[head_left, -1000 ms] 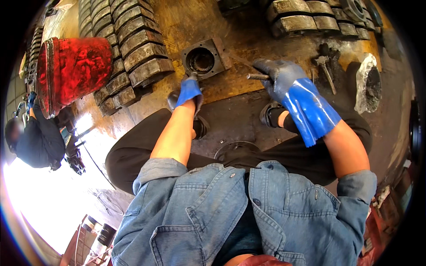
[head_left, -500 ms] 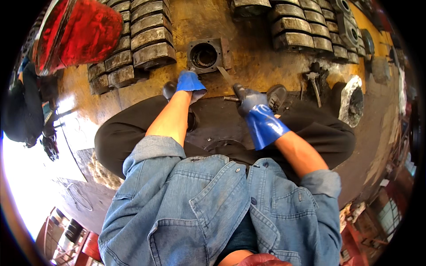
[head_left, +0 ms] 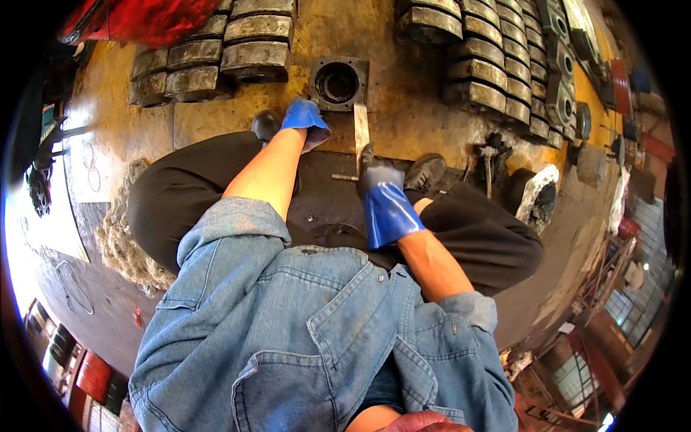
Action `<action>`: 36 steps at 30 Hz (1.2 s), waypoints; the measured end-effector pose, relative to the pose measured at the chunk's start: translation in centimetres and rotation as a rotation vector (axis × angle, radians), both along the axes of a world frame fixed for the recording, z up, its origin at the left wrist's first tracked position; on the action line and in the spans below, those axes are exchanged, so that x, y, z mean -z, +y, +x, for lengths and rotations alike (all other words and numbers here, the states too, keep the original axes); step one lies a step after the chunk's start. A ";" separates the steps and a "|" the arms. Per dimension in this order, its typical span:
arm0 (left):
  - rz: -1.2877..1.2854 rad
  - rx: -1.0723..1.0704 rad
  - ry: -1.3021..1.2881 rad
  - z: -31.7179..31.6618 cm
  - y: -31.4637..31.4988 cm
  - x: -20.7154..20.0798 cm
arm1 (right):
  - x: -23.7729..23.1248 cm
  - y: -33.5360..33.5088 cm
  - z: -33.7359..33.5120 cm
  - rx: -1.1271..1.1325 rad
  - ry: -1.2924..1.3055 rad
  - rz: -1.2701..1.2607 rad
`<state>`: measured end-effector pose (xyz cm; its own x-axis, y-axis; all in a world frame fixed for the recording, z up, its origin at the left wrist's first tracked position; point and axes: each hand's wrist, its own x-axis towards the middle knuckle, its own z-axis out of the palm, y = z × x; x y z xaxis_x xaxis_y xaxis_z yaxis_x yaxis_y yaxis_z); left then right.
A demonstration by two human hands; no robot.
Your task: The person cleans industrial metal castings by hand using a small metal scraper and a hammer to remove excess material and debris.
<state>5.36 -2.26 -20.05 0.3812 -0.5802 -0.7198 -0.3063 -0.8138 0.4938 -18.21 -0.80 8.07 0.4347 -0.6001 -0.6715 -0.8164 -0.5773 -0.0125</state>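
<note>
A square, dark metal housing [head_left: 338, 84] with a round bore through its middle sits on the yellow-brown floor in front of me. My left hand [head_left: 303, 117], in a blue rubber glove, is at the housing's near left corner; its fingers are mostly hidden and blurred. Gripped in my gloved right hand [head_left: 379, 176] is a flat file [head_left: 362, 129], pointing away from me. The file's far end meets the near right edge of the housing, its broad face showing. A short metal rod [head_left: 345, 177] lies just left of my right hand.
Stacked metal blocks [head_left: 255, 61] stand at the far left, with more stacked blocks [head_left: 479, 97] at the far right. A red container [head_left: 144, 21] is at the upper left. A hammer-like tool [head_left: 489, 169] lies beyond my right knee, beside a white-wrapped bundle [head_left: 538, 198].
The file has swung from a slant to nearly straight ahead, and its broad face now shows. My right hand has shifted left. The whole view has also shifted.
</note>
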 end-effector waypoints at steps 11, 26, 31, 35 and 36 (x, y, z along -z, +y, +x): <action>-0.053 -0.045 0.059 -1.7 -0.3 1.4 | -1.0 -1.3 -0.1 0.046 0.019 0.061; -0.019 -0.083 0.093 -1.2 -0.5 -3.8 | -3.0 -5.7 4.3 0.085 0.216 0.150; 0.012 0.399 -0.362 0.7 1.9 -5.7 | -3.8 -3.6 4.7 0.002 0.231 0.133; 0.029 -0.273 0.167 -2.1 -0.5 -14.0 | -1.4 -5.5 3.1 0.076 0.209 0.064; 0.085 -0.336 0.321 -2.6 -0.7 -17.7 | -1.0 -7.4 3.4 0.101 0.184 0.063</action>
